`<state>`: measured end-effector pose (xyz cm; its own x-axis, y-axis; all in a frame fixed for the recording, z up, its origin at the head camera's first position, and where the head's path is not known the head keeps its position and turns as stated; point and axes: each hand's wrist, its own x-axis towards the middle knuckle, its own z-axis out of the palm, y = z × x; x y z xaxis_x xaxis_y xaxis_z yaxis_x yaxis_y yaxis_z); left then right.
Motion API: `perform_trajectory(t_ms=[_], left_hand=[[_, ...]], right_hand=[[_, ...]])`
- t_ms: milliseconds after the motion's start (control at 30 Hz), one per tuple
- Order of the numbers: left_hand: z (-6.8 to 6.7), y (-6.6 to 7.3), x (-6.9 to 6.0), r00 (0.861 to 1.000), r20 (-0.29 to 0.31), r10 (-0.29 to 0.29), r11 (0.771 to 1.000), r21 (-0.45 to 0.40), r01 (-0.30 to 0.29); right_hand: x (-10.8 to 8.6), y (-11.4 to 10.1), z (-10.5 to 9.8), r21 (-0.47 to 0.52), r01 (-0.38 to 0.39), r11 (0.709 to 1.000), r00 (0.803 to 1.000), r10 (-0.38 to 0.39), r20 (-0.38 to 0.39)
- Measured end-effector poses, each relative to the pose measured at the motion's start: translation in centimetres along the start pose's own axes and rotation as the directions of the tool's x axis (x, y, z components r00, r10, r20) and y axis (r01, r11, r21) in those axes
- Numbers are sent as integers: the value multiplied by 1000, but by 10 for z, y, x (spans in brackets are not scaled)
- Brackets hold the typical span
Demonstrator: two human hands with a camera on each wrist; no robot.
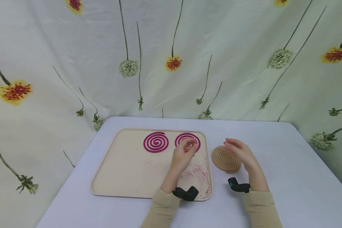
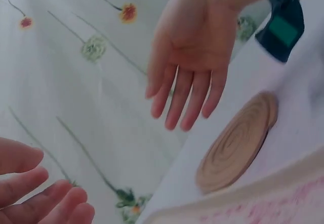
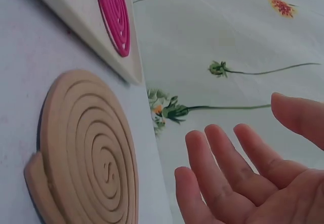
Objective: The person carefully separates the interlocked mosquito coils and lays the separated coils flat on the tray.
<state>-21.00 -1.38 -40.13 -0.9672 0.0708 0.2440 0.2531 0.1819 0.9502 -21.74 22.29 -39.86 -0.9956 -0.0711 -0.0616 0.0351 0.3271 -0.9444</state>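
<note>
Two magenta spiral coils lie at the far side of a cream tray [image 1: 125, 171], the left coil [image 1: 156, 142] in full view, the right coil [image 1: 179, 139] partly behind my left hand [image 1: 183, 155]. That hand hovers above the tray, fingers loosely bent, holding nothing. My right hand [image 1: 243, 155] is raised over the tan spiral coils [image 1: 225, 160] beside the tray, covering their upper right edge. Its fingers are relaxed and hold nothing in the right wrist view, where a second tan edge [image 3: 43, 188] shows under the top coil [image 3: 91, 148].
Pink smudges [image 1: 198, 174] mark the tray's right part. Around the tray is a pale tabletop [image 1: 290, 171], and behind it hangs a flower-patterned cloth [image 1: 239, 38]. Each wrist wears a dark band with a small device, the left one [image 1: 186, 193] over the tray's near edge.
</note>
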Motion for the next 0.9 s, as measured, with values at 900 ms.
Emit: perform_trajectory(t_ms=[900], left_hand=[[95, -21, -24, 913, 323, -247, 967, 19, 255]], right_hand=[[3, 38, -24, 81, -225, 971, 966, 233, -110]])
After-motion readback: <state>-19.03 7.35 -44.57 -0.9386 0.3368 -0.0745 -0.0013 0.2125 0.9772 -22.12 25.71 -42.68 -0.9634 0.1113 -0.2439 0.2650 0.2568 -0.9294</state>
